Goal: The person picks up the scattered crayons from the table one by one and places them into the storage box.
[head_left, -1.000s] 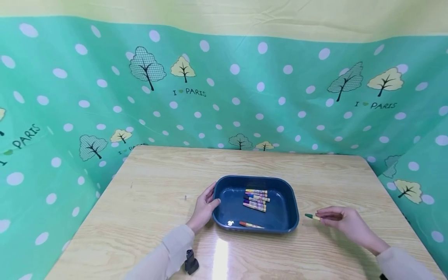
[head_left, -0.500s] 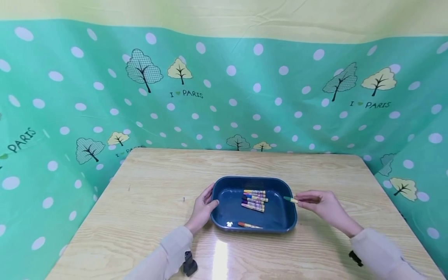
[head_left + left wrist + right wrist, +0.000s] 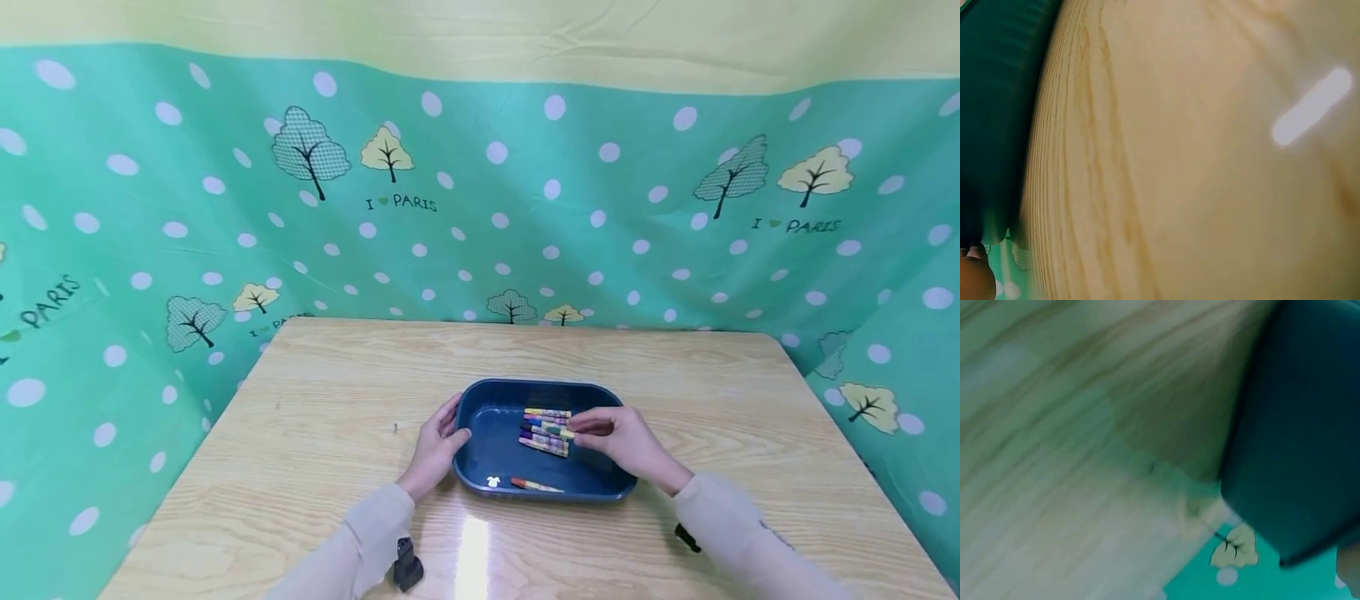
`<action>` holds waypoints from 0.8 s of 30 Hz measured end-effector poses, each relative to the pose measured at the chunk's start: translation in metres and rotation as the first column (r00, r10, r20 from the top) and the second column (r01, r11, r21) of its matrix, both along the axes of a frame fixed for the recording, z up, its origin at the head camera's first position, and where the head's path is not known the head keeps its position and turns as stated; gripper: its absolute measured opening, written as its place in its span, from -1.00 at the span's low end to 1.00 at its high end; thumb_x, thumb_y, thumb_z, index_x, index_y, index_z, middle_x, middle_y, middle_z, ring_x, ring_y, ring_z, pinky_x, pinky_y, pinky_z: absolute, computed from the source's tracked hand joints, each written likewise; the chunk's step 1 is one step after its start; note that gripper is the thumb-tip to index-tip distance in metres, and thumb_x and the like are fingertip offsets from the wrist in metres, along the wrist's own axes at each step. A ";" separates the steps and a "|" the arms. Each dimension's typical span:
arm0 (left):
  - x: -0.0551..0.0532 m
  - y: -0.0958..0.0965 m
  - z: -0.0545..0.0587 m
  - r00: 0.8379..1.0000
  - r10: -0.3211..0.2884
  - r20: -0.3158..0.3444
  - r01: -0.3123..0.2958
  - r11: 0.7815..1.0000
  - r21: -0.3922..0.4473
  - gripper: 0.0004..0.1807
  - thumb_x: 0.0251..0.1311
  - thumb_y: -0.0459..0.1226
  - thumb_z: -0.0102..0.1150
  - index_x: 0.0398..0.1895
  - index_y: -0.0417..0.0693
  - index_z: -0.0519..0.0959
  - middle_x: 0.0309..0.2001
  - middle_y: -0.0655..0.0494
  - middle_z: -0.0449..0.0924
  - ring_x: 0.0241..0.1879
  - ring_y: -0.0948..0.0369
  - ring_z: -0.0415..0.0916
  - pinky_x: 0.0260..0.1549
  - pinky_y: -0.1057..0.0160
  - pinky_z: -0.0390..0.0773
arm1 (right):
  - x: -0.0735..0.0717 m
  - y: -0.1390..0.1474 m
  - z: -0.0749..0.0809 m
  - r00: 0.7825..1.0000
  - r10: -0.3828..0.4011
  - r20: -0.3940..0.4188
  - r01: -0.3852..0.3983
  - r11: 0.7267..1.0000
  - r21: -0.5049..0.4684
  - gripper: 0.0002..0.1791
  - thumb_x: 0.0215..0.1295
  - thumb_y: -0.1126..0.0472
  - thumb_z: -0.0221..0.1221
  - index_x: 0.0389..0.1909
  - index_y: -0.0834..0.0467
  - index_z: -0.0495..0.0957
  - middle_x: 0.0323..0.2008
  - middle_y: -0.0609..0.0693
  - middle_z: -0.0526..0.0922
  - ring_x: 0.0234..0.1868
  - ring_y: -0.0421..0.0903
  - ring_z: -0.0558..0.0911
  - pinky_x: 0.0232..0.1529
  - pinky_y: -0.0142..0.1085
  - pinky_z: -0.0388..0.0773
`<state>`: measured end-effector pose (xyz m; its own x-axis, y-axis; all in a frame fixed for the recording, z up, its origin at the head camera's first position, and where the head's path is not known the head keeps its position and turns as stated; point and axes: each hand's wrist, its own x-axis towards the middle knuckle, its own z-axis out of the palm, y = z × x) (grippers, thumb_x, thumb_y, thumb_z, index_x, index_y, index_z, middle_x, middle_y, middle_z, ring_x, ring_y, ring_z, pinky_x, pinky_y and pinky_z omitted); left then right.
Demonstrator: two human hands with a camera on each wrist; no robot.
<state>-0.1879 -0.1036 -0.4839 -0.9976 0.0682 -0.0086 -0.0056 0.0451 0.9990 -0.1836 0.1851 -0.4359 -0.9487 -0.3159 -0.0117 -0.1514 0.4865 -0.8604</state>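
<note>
A dark blue rectangular tray (image 3: 491,454) stands on the wooden table. My left hand (image 3: 435,447) grips its left rim, thumb over the edge and fingers along the outer wall. Over the inside of the tray, my right hand (image 3: 622,437) pinches a green-tipped crayon (image 3: 558,432) by its right end, the green tip pointing left. The crayon overlaps a row of several paper-wrapped crayons (image 3: 543,447) in the tray. A red-orange crayon (image 3: 536,484) lies apart by the near wall. Both wrist views show mostly the tray's outer wall (image 3: 1004,94) and little of either hand (image 3: 1349,569).
The wooden table (image 3: 360,367) extends around the tray. A green curtain (image 3: 465,192) with dots and trees hangs behind and at both sides. A small black device (image 3: 407,565) is at the left wrist, another black piece (image 3: 687,537) under the right sleeve. Light glares near the front.
My right hand has carried the green crayon leftward, from the table beside the tray, over the right rim to the crayon row. The left hand keeps its grip on the tray.
</note>
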 end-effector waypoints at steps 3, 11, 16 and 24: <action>0.000 0.000 -0.001 1.000 -0.007 0.005 0.007 1.000 0.001 -0.35 0.12 -0.51 -0.05 0.35 -0.18 0.15 0.32 -0.25 0.16 0.31 -0.08 0.14 0.28 0.08 0.23 | -0.001 -0.010 -0.006 0.999 0.033 -0.019 -0.033 0.999 0.009 -0.77 0.09 0.31 0.24 -0.19 0.16 0.65 -0.25 0.04 0.69 -0.25 -0.16 0.66 -0.25 -0.41 0.66; -0.002 -0.001 -0.002 1.000 -0.012 0.015 0.012 1.000 0.024 -0.35 0.13 -0.51 -0.04 0.35 -0.22 0.13 0.34 -0.26 0.12 0.32 -0.09 0.12 0.28 0.07 0.21 | -0.006 -0.034 -0.015 0.995 0.103 -0.005 -0.103 0.994 0.029 -0.80 0.06 0.31 0.25 -0.23 0.18 0.66 -0.29 0.03 0.70 -0.28 -0.17 0.66 -0.26 -0.43 0.65; 0.000 -0.001 -0.002 1.000 -0.006 -0.003 0.006 1.000 0.011 -0.35 0.14 -0.50 -0.05 0.35 -0.19 0.14 0.34 -0.25 0.12 0.32 -0.08 0.12 0.29 0.09 0.21 | -0.008 -0.037 -0.019 0.993 0.112 0.031 -0.113 0.993 0.030 -0.80 0.06 0.32 0.26 -0.25 0.17 0.66 -0.29 0.04 0.69 -0.27 -0.16 0.65 -0.25 -0.39 0.66; -0.001 0.001 -0.002 1.000 0.004 0.002 -0.004 1.000 0.008 -0.34 0.12 -0.50 -0.03 0.35 -0.20 0.14 0.33 -0.26 0.13 0.32 -0.09 0.13 0.28 0.09 0.23 | -0.011 -0.034 -0.021 0.992 0.113 0.049 -0.114 0.993 0.008 -0.79 0.06 0.31 0.26 -0.23 0.19 0.65 -0.27 0.06 0.69 -0.26 -0.15 0.66 -0.23 -0.38 0.66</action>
<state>-0.1887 -0.1031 -0.4858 -0.9979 0.0639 -0.0099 -0.0076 0.0369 0.9993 -0.1951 0.1508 -0.4573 -0.9049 -0.4212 -0.0608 -0.1646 0.4781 -0.8627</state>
